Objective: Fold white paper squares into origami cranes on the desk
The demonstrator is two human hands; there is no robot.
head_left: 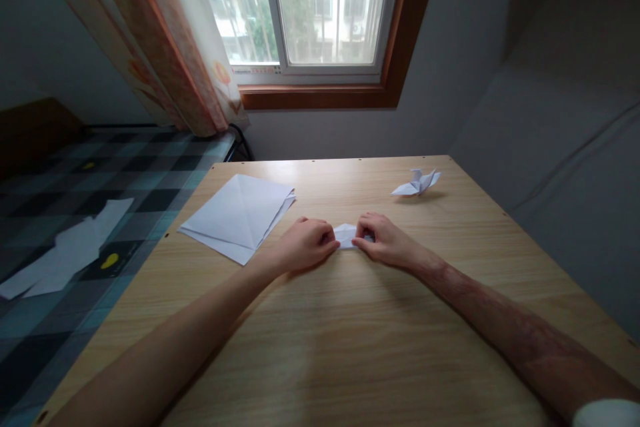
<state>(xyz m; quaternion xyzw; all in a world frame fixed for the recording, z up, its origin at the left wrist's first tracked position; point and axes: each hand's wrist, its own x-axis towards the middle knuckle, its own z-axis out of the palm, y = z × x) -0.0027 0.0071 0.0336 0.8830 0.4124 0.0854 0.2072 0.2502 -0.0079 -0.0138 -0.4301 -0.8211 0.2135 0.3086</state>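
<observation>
A small piece of folded white paper [345,235] lies at the middle of the wooden table between my hands. My left hand [311,243] pinches its left end, fingers curled and thumb pressed along the near edge. At the other end, my right hand [381,238] grips the paper the same way, with thumb and curled forefinger. The ends of the paper are hidden under my fingers. Beyond my right hand stands a folded paper crane [417,183], its wings spread. A stack of white paper sheets [240,210] rests to the left of my left hand.
The light wooden table [320,347] reaches back toward the wall below a window [330,7]. On the left is a bed with a checked cover [150,153], with loose paper strips [75,250] on it. A patterned curtain [165,40] hangs beside the window.
</observation>
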